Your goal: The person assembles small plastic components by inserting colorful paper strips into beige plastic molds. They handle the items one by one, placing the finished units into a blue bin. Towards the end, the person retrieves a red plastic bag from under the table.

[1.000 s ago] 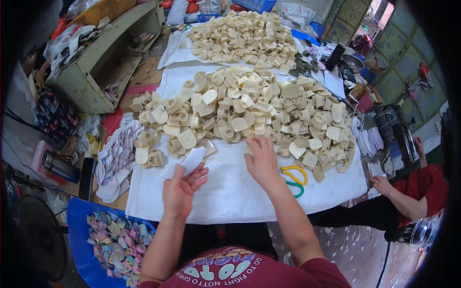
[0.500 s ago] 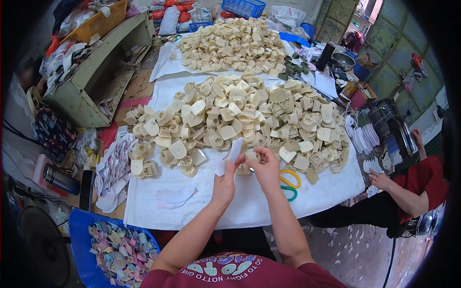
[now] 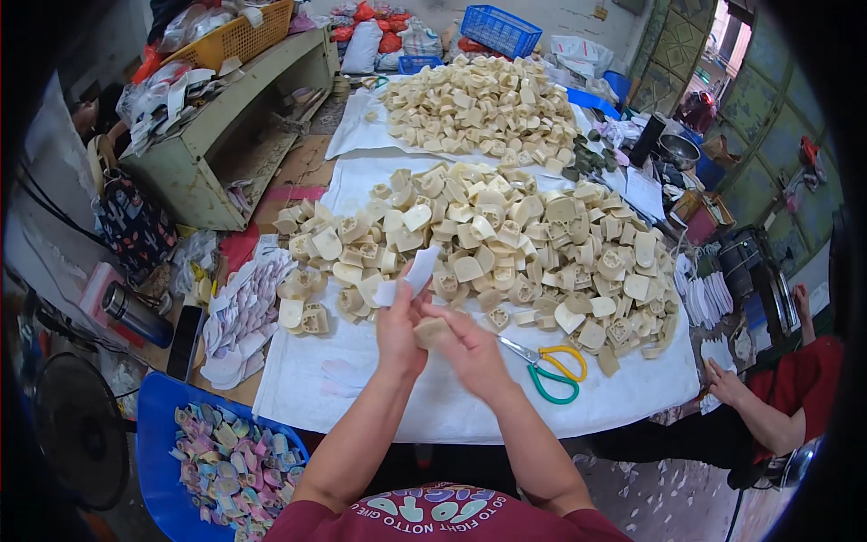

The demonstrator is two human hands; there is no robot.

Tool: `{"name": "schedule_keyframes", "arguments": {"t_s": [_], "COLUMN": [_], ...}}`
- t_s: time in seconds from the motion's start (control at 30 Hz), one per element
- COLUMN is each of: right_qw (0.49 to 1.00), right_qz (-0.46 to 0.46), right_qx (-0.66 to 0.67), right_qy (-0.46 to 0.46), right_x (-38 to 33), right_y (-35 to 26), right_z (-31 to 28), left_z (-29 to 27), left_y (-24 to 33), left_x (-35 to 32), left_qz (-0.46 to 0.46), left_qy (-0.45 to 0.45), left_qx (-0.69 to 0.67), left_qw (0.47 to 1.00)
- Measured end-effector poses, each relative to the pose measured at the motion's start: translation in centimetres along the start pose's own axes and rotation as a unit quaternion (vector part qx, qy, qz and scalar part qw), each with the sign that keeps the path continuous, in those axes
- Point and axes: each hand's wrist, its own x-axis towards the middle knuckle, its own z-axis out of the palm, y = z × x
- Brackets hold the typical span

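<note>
Plainly, shirt lettering (image 3: 442,511) below the white piece (image 3: 421,269).

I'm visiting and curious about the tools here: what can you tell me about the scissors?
The scissors have one yellow handle loop and one green loop, both plastic-looking, and shiny, metal-looking blades. They lie on the white sheet, just right of the right hand, loops toward the lower right, blades pointing up and left. Whether the tip touches that hand is unclear; neither of the hands grips them.
</note>
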Motion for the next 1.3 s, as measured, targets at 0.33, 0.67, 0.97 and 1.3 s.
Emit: {"name": "schedule_keyframes", "arguments": {"t_s": [0.33, 0.67, 0.97, 1.3], "right_qw": [0.941, 0.952, 0.925, 0.919], "right_qz": [0.133, -0.234, -0.306, -0.306], "right_qx": [0.312, -0.197, -0.226, -0.248], "right_qy": [-0.018, -0.002, -0.017, -0.006], "right_x": [-0.6, -2.7, -2.7, -2.6], "right_y": [-4.3, -9.1, -9.2, -9.3], "right_z": [3.0, 3.4, 3.0, 3.1], "left_z": [-1.2, -1.1, -0.8, -0.1], "left_y": [6.5, 9.0, 9.9, 9.9], "left_x": [-6.9, -9.9, -10.9, -11.3], "left_qz": [-0.085, -0.05, -0.029, -0.006], "left_qy": [-0.059, -0.046, -0.18, -0.153], "left_qx": [-0.042, -0.064, -0.053, 0.012], "left_qw": [0.994, 0.996, 0.982, 0.988]}}
